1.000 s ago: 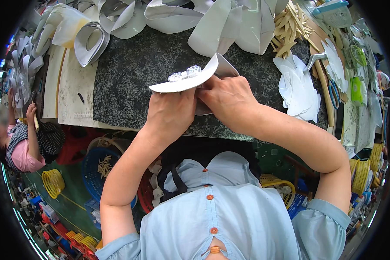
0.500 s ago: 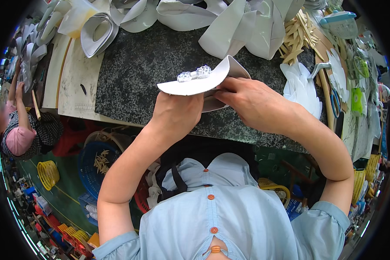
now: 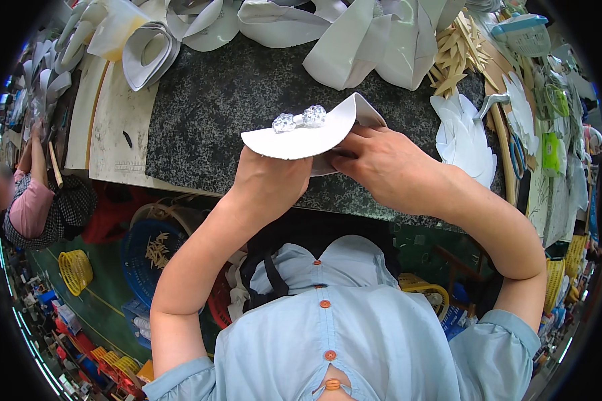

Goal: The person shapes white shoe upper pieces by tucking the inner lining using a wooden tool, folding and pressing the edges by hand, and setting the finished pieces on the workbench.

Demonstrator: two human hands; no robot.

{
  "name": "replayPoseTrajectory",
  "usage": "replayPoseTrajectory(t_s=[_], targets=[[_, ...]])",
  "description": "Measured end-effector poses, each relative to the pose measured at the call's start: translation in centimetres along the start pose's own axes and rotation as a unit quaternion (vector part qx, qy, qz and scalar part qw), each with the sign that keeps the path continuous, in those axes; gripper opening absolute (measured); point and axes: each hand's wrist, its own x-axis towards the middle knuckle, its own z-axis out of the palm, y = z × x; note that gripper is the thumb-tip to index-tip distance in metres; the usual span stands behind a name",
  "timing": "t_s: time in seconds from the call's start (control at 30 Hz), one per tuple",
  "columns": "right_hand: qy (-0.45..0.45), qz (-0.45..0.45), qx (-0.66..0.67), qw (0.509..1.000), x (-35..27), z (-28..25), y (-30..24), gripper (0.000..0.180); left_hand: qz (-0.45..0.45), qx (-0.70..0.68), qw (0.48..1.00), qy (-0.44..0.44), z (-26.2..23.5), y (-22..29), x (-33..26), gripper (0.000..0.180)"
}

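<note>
A curved white shoe upper (image 3: 308,142) with a sparkling clear-stone bow (image 3: 299,120) on top is held above the dark speckled mat. My left hand (image 3: 271,179) grips it from below at its near left part, the fingers hidden underneath. My right hand (image 3: 384,155) pinches the right side of the upper, thumb and fingers bent in at the fold. Whether a smaller thing sits between those right fingers is hidden.
White shoe uppers (image 3: 351,50) are heaped along the far edge. Wooden pieces (image 3: 461,50), white cut pieces (image 3: 463,144) and blue-handled scissors (image 3: 517,157) lie to the right. A blue basket (image 3: 137,250) stands below the table. At far left a co-worker's arm (image 3: 39,164) reaches forward.
The shoe upper has tilted, so more of its white face and the bow show. My right fingers have shifted slightly at the fold. The co-worker's arms have moved a little.
</note>
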Motion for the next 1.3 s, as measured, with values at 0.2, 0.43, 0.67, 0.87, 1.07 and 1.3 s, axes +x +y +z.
replayPoseTrajectory(t_s=[0.2,0.43,0.67,0.87,1.07,1.3], targets=[[0.029,0.000,-0.009,1.000,-0.2,0.4,-0.1,0.024,0.003,-0.011,1.000,0.000,-0.2,-0.1,0.1,0.030],[0.033,0.010,-0.011,0.999,-0.1,0.9,-0.5,0.025,0.002,-0.034,0.999,0.007,-0.5,0.0,0.1,0.029],[0.030,0.026,-0.002,0.999,-0.7,1.3,-1.3,0.026,0.020,-0.087,0.996,-0.023,-1.2,0.4,-1.1,0.032],[0.066,-0.025,-0.020,0.997,-1.9,2.0,-1.5,0.027,0.060,-0.061,0.996,-0.032,-1.3,0.8,-2.0,0.035],[0.028,-0.036,0.004,0.999,-2.6,2.1,-2.0,0.023,0.049,-0.165,0.984,-0.053,-1.2,1.5,-3.1,0.037],[0.051,0.011,-0.022,0.998,-5.0,6.3,-3.6,0.069,0.190,0.203,0.959,-0.055,0.9,3.8,-5.1,0.045]])
